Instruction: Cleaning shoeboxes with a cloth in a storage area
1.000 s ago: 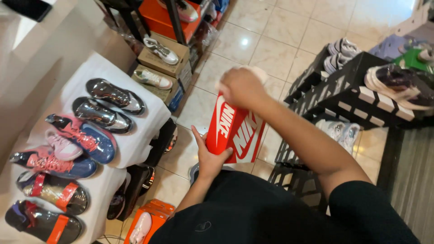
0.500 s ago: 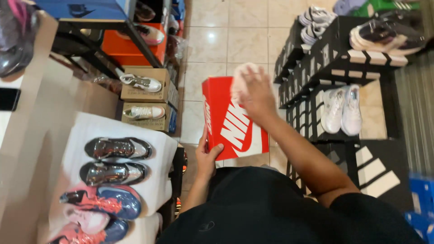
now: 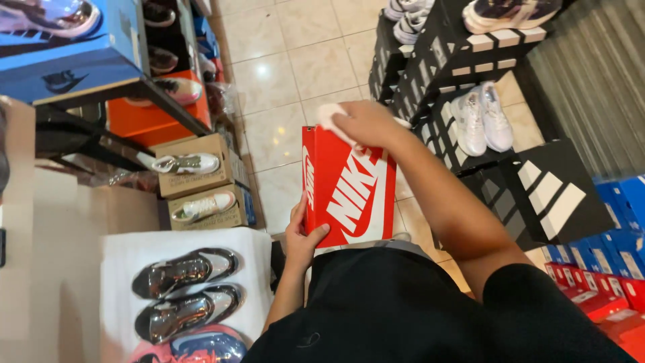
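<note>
I hold a red shoe box (image 3: 349,191) with a white logo against my waist, its lid facing up. My left hand (image 3: 302,235) grips the box's near left corner. My right hand (image 3: 366,124) presses a white cloth (image 3: 330,115) onto the far end of the lid. The cloth is mostly hidden under my fingers.
To my left stands a white-covered table (image 3: 121,255) with silver shoes (image 3: 185,272) and a pink-and-blue shoe. Brown boxes with white sneakers (image 3: 198,208), an orange box and a blue box (image 3: 67,60) sit on a rack. Black striped boxes (image 3: 544,195) with white sneakers (image 3: 480,117) stack at right.
My view has swung left and down, so the table slid lower in the picture. The right hand with the cloth stayed at the far end of the lid; the left hand keeps its grip.
</note>
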